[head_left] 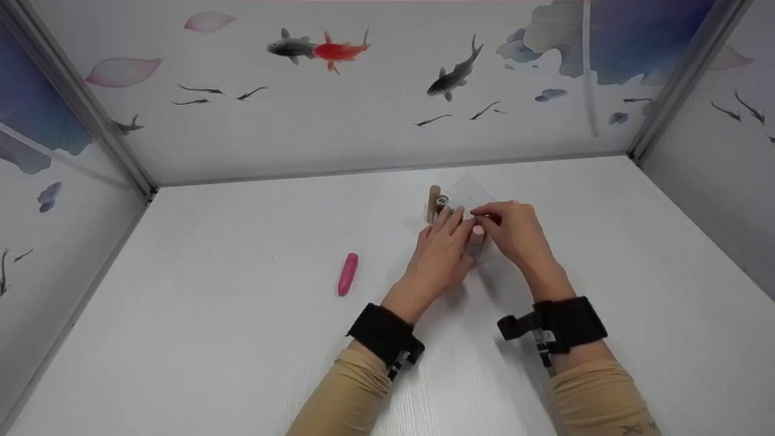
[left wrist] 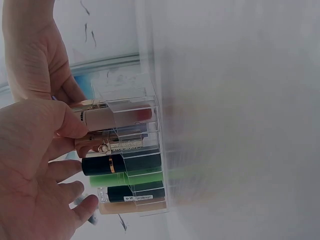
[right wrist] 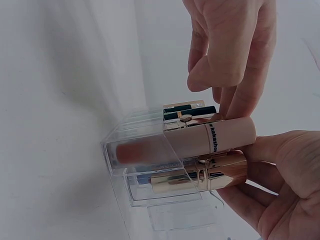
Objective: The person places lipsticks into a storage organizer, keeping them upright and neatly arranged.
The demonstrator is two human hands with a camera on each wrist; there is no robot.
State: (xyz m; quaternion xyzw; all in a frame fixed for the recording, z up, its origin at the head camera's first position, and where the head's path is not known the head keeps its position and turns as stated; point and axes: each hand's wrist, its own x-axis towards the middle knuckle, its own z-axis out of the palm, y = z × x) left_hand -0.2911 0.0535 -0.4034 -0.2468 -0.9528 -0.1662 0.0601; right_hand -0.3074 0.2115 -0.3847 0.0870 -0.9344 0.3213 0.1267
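Observation:
A clear plastic lipstick holder stands on the table with several lip products in it. Over its left part spreads my left hand, its fingers fairly straight. In the left wrist view that thumb touches the frosted pale-pink lip tube. My right hand is at the holder's right side, fingers and thumb pinching the gold lipstick tube, whose lower end sits in a compartment. Farther left in the holder are a black tube, a green tube and a tan tube.
A bright pink tube lies on the white table, left of my left hand. Panels with painted fish wall the table at the back and on both sides. Black camera straps circle both wrists.

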